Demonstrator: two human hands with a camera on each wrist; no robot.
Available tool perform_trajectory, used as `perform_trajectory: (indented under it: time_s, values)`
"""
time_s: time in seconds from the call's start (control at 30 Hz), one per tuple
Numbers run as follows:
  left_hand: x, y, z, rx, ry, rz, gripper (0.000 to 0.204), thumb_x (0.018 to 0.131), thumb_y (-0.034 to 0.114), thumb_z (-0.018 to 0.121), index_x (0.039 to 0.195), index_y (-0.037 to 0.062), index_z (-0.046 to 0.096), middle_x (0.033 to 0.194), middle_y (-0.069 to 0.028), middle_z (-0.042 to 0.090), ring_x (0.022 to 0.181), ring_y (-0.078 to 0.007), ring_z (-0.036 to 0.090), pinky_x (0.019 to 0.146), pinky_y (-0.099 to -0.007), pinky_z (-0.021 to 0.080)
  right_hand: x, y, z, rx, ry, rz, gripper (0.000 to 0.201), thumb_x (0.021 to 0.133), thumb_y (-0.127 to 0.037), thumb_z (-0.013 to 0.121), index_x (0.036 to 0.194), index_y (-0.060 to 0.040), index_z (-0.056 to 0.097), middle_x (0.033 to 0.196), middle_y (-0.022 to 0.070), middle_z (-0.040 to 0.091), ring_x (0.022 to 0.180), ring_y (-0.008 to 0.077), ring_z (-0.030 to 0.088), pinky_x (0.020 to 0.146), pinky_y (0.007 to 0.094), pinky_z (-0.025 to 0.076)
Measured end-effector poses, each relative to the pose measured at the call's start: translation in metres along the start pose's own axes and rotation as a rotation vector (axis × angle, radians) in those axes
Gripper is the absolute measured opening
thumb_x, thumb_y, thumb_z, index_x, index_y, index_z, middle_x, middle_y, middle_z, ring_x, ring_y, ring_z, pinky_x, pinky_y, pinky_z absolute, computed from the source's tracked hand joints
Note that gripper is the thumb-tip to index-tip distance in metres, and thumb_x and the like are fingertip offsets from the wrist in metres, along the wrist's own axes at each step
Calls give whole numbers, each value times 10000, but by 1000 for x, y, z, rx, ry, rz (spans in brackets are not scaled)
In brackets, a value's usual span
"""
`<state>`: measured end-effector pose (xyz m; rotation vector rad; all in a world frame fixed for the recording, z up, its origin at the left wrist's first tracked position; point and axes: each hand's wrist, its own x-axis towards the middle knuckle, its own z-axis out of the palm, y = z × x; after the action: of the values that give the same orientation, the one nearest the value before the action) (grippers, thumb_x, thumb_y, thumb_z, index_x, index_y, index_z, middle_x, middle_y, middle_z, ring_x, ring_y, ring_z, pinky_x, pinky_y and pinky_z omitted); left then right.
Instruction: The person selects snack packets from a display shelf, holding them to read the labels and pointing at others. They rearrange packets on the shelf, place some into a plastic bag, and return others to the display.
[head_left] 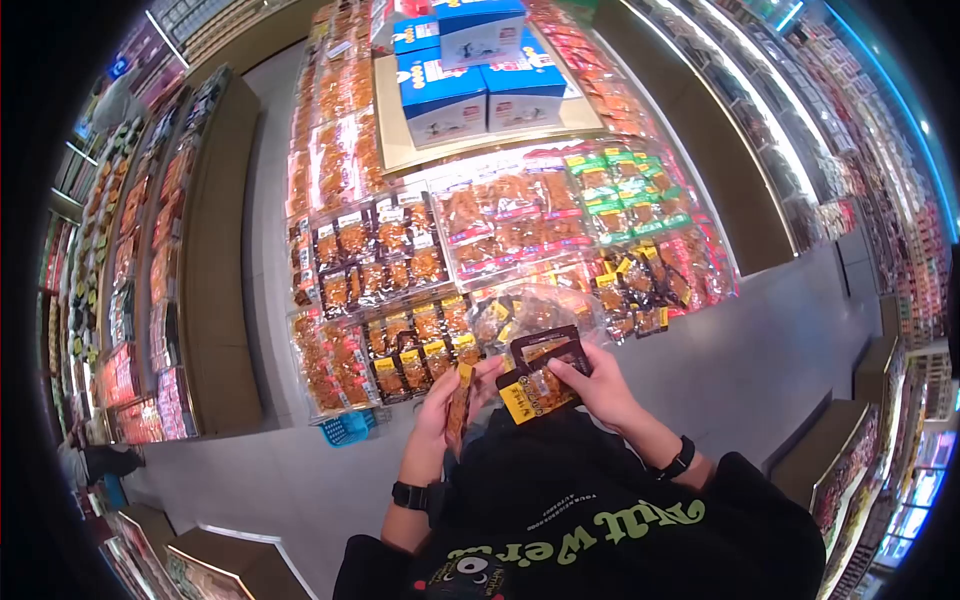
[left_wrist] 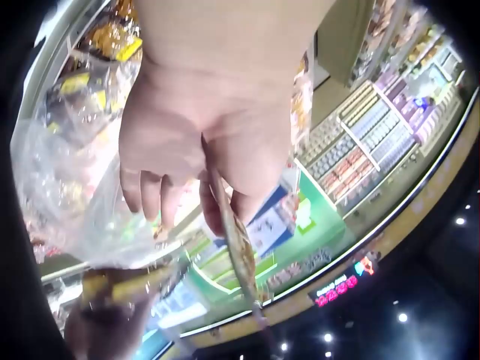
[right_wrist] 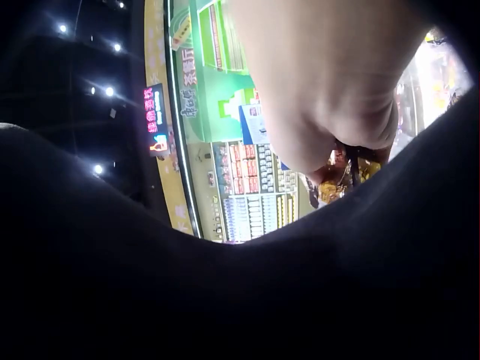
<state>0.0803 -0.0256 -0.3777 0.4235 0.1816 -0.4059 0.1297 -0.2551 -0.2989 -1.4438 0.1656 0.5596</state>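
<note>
In the head view my left hand (head_left: 436, 410) holds a flat snack packet (head_left: 459, 412) turned edge-on, with a yellow top. The left wrist view shows that packet (left_wrist: 238, 255) running out between the thumb and palm of the left hand (left_wrist: 202, 120). My right hand (head_left: 608, 392) grips dark-and-yellow snack packets (head_left: 540, 398), thumb on their face. From the right wrist the right hand (right_wrist: 330, 82) covers most of them, leaving a shiny brown part (right_wrist: 341, 178) visible. A clear plastic bag (head_left: 525, 305) lies just beyond both hands, with packets showing through it.
A display table bears rows of bagged snacks (head_left: 510, 205), with green packs (head_left: 625, 190) at its right. Blue-and-white boxes (head_left: 480, 90) are stacked on a raised board (head_left: 390, 130). A blue basket (head_left: 347, 428) sits by the near left corner. Shelves (head_left: 200, 250) line both sides of the grey floor (head_left: 290, 470).
</note>
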Motion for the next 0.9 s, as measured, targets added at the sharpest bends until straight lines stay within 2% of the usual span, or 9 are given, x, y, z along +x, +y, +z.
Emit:
perform_trajectory:
  time_s: [0.07, 0.17, 0.23, 0.33, 0.43, 0.63, 0.7, 0.8, 0.9]
  values:
    - [9, 2, 35, 114, -125, -22, 493, 943, 205, 478, 1333, -66, 347, 1496, -210, 205, 1347, -275, 326, 1013, -359, 373, -1, 6, -4, -148, 12, -146, 201, 876, -100, 633, 1044, -2, 579, 924, 21, 634, 831, 57, 569, 751, 229, 465]
    - [12, -10, 51, 277, -60, -161, 330, 932, 129, 530, 1214, -42, 511, 1215, -113, 569, 1089, -168, 560, 921, -302, 450, -4, 13, -6, -274, 56, -221, 203, 868, -90, 643, 1038, -2, 575, 907, 19, 630, 809, 50, 562, 724, 224, 462]
    - [19, -21, 73, 504, 103, -204, 272, 927, 178, 569, 1109, -22, 600, 1037, -39, 632, 968, -108, 586, 884, -279, 458, -4, 17, -6, -277, 16, -219, 195, 903, -115, 599, 1065, -12, 566, 928, 14, 623, 831, 48, 555, 738, 218, 453]
    - [26, -38, 63, 497, 209, -116, 265, 920, 198, 591, 1078, -12, 624, 1017, -37, 638, 926, -85, 588, 821, -249, 471, -2, 13, -7, 53, -118, 6, 230, 966, -155, 489, 1153, -29, 533, 1013, 21, 600, 929, 58, 542, 794, 231, 442]
    - [21, -39, 63, 512, 291, -48, 251, 921, 185, 590, 1070, -13, 626, 973, -29, 645, 859, -77, 601, 765, -227, 482, -3, 0, -3, 436, -170, 190, 305, 931, -154, 558, 1206, -30, 516, 1039, 26, 597, 936, 70, 546, 811, 241, 444]
    - [17, -33, 67, 669, 449, 223, 215, 922, 186, 592, 966, -17, 646, 874, -11, 643, 776, -44, 578, 663, -209, 475, 7, 14, -6, -418, -175, -257, 368, 854, -151, 675, 1170, 0, 564, 1075, 57, 617, 922, 85, 563, 819, 257, 456]
    - [18, -29, 66, 654, 489, 271, 210, 919, 192, 599, 898, -11, 650, 816, 6, 628, 715, -35, 548, 627, -202, 447, 6, 6, -7, -287, -241, -174, 300, 871, -128, 650, 1130, 9, 586, 929, 31, 646, 826, 74, 576, 765, 237, 468]
    - [20, -21, 58, 694, 626, 395, 145, 901, 153, 621, 829, 29, 643, 767, 16, 604, 728, -40, 517, 665, -197, 412, 11, 11, -20, -8, -109, -252, 166, 892, -84, 602, 1041, -12, 595, 822, 2, 636, 646, 5, 516, 566, 155, 406]
    - [20, -15, 55, 611, 537, 440, 66, 872, 90, 642, 843, 32, 635, 801, 10, 605, 780, -41, 522, 690, -196, 414, 15, -18, -51, 185, 226, -228, 111, 917, -132, 575, 992, -50, 572, 729, -54, 538, 566, 1, 466, 528, 160, 401]
